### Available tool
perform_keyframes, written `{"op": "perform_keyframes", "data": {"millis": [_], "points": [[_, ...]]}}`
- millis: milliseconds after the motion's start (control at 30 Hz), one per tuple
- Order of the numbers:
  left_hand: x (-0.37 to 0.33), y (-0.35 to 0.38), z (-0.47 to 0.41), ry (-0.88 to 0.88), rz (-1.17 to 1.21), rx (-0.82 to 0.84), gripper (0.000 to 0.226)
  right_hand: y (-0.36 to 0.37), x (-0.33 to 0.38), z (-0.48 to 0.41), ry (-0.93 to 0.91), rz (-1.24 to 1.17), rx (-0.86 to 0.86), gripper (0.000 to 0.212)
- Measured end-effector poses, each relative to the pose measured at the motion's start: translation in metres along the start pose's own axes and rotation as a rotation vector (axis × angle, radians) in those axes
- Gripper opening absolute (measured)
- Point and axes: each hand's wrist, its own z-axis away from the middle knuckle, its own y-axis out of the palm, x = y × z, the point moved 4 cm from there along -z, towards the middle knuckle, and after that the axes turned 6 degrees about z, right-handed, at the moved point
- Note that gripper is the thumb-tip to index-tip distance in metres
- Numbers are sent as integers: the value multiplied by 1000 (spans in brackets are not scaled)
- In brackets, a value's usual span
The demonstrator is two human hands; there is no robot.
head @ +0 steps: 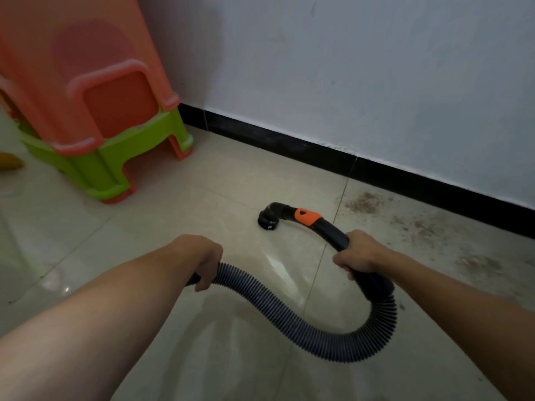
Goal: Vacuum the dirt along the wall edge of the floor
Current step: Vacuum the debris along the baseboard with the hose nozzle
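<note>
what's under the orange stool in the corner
The orange stool is stacked on a green stool, with more orange legs showing below that. The floor beneath the stack is hidden.

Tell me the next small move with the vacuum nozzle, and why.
Probably sweep the nozzle right toward the baseboard: it rests on clean tile, while the dirt lies to its right along the wall edge. The right hand grips the wand, the left hand the hose.
</note>
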Motion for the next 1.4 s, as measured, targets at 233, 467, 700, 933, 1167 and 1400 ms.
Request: {"op": "perform_keyframes", "data": {"millis": [233, 467, 700, 933, 1167, 1400], "points": [[-7, 1, -9, 44, 26, 29, 49, -3, -8, -2, 2, 74, 14, 30], [-60, -35, -21, 159, 79, -101, 50, -75, -19, -25, 156, 338, -284, 40], [-86, -47, -42, 190, 139, -105, 53, -122, -11, -63, 179, 545, -448, 32], [-127, -48, -67, 268, 119, -32, 61, -140, -55, -61, 261, 582, -439, 39], [-176, -59, -67, 392, 36, -49, 57, -157, -145, -27, 455, 288, -452, 32], [-141, -56, -67, 300, -9, -71, 60, -137, -173, -20, 528, -285, -413, 33]]}}
